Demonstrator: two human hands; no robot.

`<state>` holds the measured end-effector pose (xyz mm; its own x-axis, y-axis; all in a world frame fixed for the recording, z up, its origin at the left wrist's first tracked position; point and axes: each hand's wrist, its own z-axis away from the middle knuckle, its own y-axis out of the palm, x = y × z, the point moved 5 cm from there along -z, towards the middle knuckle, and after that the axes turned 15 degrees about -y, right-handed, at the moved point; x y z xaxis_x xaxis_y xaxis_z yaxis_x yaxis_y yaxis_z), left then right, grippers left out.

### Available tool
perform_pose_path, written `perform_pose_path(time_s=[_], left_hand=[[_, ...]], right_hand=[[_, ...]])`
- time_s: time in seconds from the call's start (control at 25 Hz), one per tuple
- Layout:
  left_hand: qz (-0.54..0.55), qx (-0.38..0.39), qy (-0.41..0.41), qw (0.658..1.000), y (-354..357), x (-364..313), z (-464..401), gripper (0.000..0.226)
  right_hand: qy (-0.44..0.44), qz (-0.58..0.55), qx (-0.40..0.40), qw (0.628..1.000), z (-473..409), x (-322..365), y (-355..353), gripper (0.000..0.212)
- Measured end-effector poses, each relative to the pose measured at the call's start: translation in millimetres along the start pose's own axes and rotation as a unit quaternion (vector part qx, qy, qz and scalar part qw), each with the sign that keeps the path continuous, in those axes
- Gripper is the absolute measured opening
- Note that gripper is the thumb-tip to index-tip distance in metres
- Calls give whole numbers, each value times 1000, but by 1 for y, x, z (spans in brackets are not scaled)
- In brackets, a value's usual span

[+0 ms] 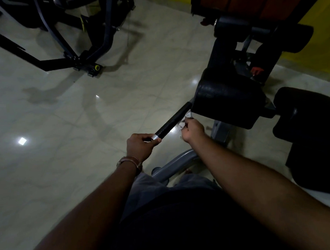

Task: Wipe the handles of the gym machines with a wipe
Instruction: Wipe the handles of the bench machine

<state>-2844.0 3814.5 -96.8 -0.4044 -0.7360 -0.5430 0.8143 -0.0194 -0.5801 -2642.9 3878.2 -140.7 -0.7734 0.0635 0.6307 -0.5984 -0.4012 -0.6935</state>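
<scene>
Room: a dim gym with a glossy pale tiled floor (67, 115) is filling the view; a yellow wall (321, 43) is showing at 2 o'clock.
Handle: a black bar handle (172, 122) is slanting near centre, its far end pointing toward 1 o'clock beside a black padded seat (228, 99).
Left hand: the left hand (141, 146) is curling round the handle's near end, over a silver band (155, 137).
Right hand: the right hand (192, 130) is pinching a white wipe (182, 123) against the handle's right side.
Wrist: a bracelet (130, 161) is sitting on the left wrist.
Other machine: a black frame (75, 58) is standing at 11 o'clock, well apart.
</scene>
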Motion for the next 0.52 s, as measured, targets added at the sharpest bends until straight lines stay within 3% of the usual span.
perform_pose_path(time_s=[0.04, 0.08, 0.12, 0.16, 0.2, 0.24, 0.32, 0.4, 0.48, 0.52], left_hand=[[-3, 0, 0, 1000, 0, 1, 0, 24], [-5, -1, 0, 1000, 0, 1, -1, 24], [-6, -1, 4, 1000, 0, 2, -1, 23], [-9, -2, 11, 1000, 0, 1, -1, 23], [-11, -2, 16, 1000, 1, 1, -1, 22], [-13, -2, 20, 1000, 2, 0, -1, 22], [-13, -3, 19, 1000, 2, 0, -1, 21], [-13, -6, 15, 1000, 2, 2, 0, 23], [-21, -14, 13, 1000, 2, 3, 0, 25], [-22, -17, 10, 1000, 2, 4, 0, 25]], right_hand=[[14, -43, -14, 999, 3, 2, 3, 20], [72, -156, -27, 985, 8, 4, 14, 17], [142, -322, -37, 935, 17, 11, 28, 14], [206, -520, -34, 828, 27, 24, 45, 14], [248, -636, -41, 730, 35, 30, 58, 17], [263, -672, -46, 691, 38, 32, 62, 21], [258, -641, -43, 722, 42, 30, 54, 25], [197, -571, -77, 793, 42, 31, 36, 16], [27, -356, -160, 920, 35, 36, 8, 4], [-107, -217, -195, 950, 34, 51, -4, 8]])
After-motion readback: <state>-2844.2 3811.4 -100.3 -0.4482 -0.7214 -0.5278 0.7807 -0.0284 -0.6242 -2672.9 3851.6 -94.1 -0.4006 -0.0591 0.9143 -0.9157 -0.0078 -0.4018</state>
